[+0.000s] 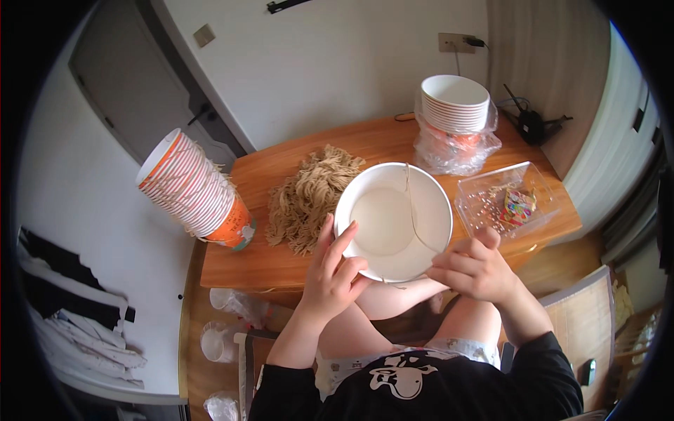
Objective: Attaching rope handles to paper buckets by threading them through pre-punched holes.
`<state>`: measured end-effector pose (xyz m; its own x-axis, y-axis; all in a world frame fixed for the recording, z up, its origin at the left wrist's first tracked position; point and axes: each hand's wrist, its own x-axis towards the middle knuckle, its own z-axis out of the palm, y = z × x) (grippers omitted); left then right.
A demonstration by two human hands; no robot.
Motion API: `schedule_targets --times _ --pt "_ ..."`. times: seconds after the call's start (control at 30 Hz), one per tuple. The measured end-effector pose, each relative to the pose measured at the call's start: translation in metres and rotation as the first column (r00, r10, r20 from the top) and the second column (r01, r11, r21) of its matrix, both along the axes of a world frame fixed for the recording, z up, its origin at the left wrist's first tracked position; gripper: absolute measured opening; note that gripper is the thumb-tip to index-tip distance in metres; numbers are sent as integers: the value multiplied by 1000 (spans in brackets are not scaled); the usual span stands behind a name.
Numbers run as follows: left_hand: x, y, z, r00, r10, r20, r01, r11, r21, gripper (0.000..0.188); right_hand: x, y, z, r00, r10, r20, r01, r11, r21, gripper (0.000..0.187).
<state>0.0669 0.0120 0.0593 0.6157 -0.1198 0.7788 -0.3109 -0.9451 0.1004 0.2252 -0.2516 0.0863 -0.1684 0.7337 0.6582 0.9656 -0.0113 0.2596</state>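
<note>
A white paper bucket (379,228) is tilted toward me over the table's front edge, so I look into its hollow inside. My left hand (330,277) grips it at the lower left rim, with the thumb and fingers around the wall. A thin beige string (412,210) runs from the far rim down across the opening to my right hand (479,270). That hand is closed, the string pinched between its fingers beside the right rim. A short bit of string also shows under the near rim.
The wooden table (246,184) bears a pile of beige strings (316,186), a leaning stack of orange-and-white strung buckets (193,189), a plastic-wrapped stack of buckets (456,112) and a clear tray (469,205) of small beads. A black router (530,126) stands at the far right corner.
</note>
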Motion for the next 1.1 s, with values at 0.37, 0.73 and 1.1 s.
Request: schedule_targets --times 0.37,0.73,1.1 --pt "-65 37 35 987 -71 -146 29 962 -272 42 0 20 -40 980 -42 -193 69 988 137 29" --pt "-82 -7 55 984 100 -149 -76 984 158 35 -37 72 12 845 -232 -482 343 926 155 35" --pt "-95 -2 47 973 -49 -226 27 995 -96 39 0 79 -27 429 259 -866 163 920 355 21"
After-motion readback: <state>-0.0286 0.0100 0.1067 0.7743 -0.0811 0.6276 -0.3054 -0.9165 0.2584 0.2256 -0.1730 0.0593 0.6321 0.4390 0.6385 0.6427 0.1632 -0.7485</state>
